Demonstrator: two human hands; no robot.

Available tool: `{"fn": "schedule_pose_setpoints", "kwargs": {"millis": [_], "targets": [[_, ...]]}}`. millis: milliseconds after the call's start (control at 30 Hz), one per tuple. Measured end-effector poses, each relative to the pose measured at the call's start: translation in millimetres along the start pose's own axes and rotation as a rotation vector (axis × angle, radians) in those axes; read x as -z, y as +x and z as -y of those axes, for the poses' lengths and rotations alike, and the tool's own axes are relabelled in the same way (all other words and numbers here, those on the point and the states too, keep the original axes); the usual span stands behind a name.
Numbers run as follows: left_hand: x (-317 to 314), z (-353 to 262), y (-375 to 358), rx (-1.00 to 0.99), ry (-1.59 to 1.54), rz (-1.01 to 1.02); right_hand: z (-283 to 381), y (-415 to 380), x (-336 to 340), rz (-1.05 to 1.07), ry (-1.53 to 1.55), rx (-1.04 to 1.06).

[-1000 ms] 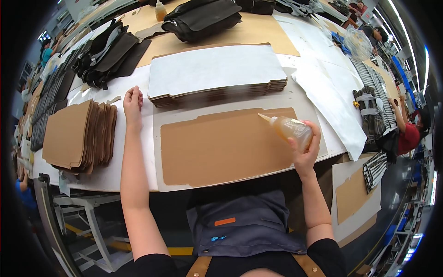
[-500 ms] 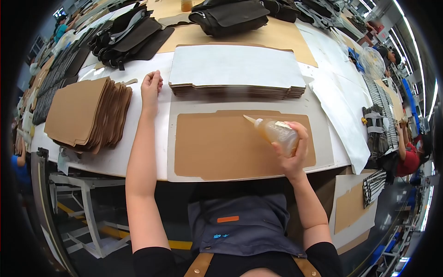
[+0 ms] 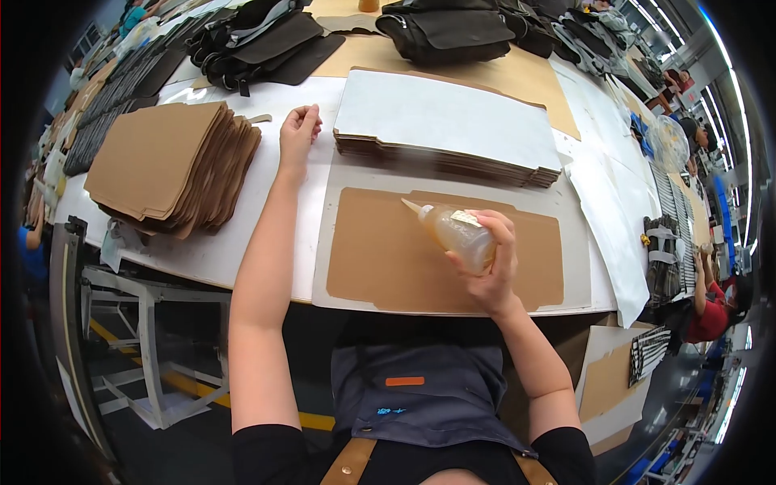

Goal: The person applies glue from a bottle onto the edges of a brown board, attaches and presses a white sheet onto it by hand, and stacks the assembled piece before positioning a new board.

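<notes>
My right hand (image 3: 491, 263) is wrapped round a clear squeeze bottle (image 3: 457, 233) with amber liquid inside. The bottle's pointed nozzle tilts up and left, over a flat brown panel (image 3: 380, 259) lying on a grey board (image 3: 323, 279). My left hand (image 3: 300, 129) is beside the left end of a stack of panels topped with a white sheet (image 3: 444, 117). Its fingers are curled together; whether they hold something small is hidden.
A thick pile of brown panels (image 3: 149, 158) is at the left of the table. Black bags (image 3: 444, 32) lie at the back. White material (image 3: 606, 234) hangs over the right edge. A person in red (image 3: 711, 315) is at the far right.
The bottle in my right hand has moved left across the brown panel, its nozzle now nearer the panel's middle. The whole view has turned slightly; my left hand stays beside the white-topped stack.
</notes>
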State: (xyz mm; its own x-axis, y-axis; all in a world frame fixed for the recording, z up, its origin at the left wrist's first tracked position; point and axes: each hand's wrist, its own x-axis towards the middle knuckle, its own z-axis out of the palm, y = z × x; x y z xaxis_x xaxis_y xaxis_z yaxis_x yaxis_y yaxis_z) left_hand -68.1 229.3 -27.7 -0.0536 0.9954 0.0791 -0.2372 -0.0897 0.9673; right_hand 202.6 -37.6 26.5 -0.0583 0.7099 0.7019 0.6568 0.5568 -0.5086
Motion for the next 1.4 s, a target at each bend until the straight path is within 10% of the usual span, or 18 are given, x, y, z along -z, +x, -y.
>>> {"fn": "schedule_pose_setpoints", "kwargs": {"millis": [533,867,1400], "targets": [[-1.2,1.3,0.7,-0.016,-0.019,-0.007,15.1,39.7,-57.1,0.124,0.131,0.101],[-3.9,-1.2,-0.5,-0.016,-0.018,-0.021,-0.6,64.8,-41.8,0.156,0.578,-0.446],[-2.3,0.2,0.5,-0.018,-0.001,0.000,-1.3,71.2,-35.7,0.353,0.583,-0.493]]}}
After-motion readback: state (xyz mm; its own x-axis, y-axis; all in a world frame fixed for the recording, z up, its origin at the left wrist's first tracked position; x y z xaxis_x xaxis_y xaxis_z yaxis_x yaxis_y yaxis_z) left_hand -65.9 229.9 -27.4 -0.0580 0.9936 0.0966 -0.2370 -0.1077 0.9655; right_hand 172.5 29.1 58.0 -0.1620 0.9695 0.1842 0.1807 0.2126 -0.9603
